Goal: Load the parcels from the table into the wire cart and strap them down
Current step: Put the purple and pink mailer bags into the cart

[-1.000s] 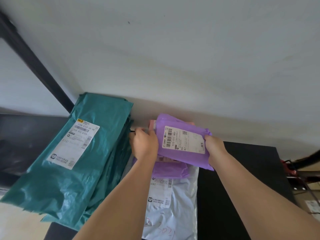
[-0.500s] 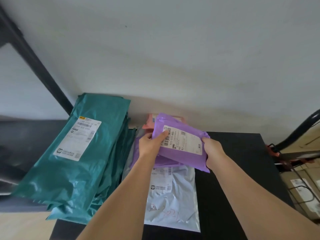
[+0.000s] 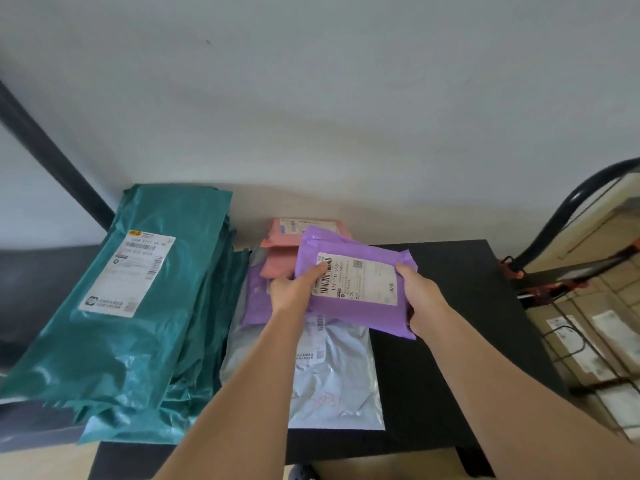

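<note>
At far left a stack of green parcels (image 3: 138, 306) lies on the counter (image 3: 450, 306), overhanging its left edge. Just beside it sits a mixed pile: a pale grey parcel (image 3: 339, 382) at the bottom, a second purple one (image 3: 256, 299) and a pink parcel (image 3: 280, 251) towards the wall.

Above that pile, the left hand (image 3: 294, 292) grips the near-left end of the purple parcel (image 3: 360, 282), thumb lying across the label's barcode. The right hand (image 3: 419, 292) is curled round the opposite end. The parcel is held tilted, clear of the counter.

It looks a light, soft poly mailer (the film glossy, probably slippery), so a hold at both ends with the thumbs on top seems sound; gripped at one corner it would likely sag.

At right the wire cart (image 3: 588, 341) is cut off by the frame edge, with labelled boxes visible through its mesh. Its depth is hard to judge, no strap is clearly in view, and the orange fitting (image 3: 512, 268) by the handle cannot be identified.
</note>
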Tool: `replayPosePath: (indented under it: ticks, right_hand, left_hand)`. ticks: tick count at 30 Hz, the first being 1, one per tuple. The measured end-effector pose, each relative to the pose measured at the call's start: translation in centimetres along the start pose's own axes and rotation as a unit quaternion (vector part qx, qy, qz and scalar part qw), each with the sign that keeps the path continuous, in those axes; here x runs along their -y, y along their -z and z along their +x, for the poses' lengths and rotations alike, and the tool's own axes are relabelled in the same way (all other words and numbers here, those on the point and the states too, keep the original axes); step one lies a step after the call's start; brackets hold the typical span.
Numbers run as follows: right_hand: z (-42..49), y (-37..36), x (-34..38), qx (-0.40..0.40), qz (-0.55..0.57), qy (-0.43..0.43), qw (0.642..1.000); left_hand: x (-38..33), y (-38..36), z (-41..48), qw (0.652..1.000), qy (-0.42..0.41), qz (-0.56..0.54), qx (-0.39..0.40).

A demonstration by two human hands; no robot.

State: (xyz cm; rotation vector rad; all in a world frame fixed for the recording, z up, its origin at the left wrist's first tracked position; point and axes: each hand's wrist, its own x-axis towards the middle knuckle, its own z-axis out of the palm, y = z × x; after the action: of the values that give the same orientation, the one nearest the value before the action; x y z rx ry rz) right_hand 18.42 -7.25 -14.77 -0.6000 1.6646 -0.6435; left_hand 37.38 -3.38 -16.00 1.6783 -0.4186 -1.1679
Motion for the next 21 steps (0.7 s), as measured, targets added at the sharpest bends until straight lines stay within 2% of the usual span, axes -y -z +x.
replayPosePath:
  ticks: [8,16,21]
  right_hand:
    - [-1.3,11.0,-2.4,-0.063,0.082,0.015,0.995]
    - [-2.5,25.9,-7.5,-0.117,0.124,0.026,0.985]
    - [-3.8,35.6,-10.6,-0.166,0.081,0.027,0.982]
  left_hand:
    - [1.5,-9.3,-5.4,0.995,-0.02,0.034,0.096]
    - [6.4,-20.5,-15.4,0.987,-0.009,0.058,0.152]
    - [10.1,-27.1,-21.9,0.982,0.011,0.077,0.171]
